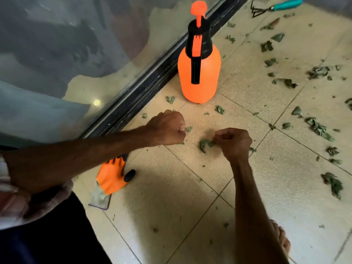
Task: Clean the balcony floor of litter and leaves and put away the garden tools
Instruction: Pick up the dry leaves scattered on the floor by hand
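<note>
Fingers (pixel 222 139) of the right hand (pixel 236 142) pinch a leaf (pixel 205 144) on the floor (pixel 285 187); the left hand (pixel 167 128) is curled tight, contents hidden. Most leaves (pixel 318 128) lie scattered from one to four o'clock. Brittle bits could crumble or spill; a reach toward twelve might topple the spray bottle (pixel 199 73).

Green leaves (pixel 320 129) strewn on tiles (pixel 266 178), orange sprayer (pixel 205 77) upright by door track (pixel 133 100), teal-handled rake (pixel 276 6) lying flat
</note>
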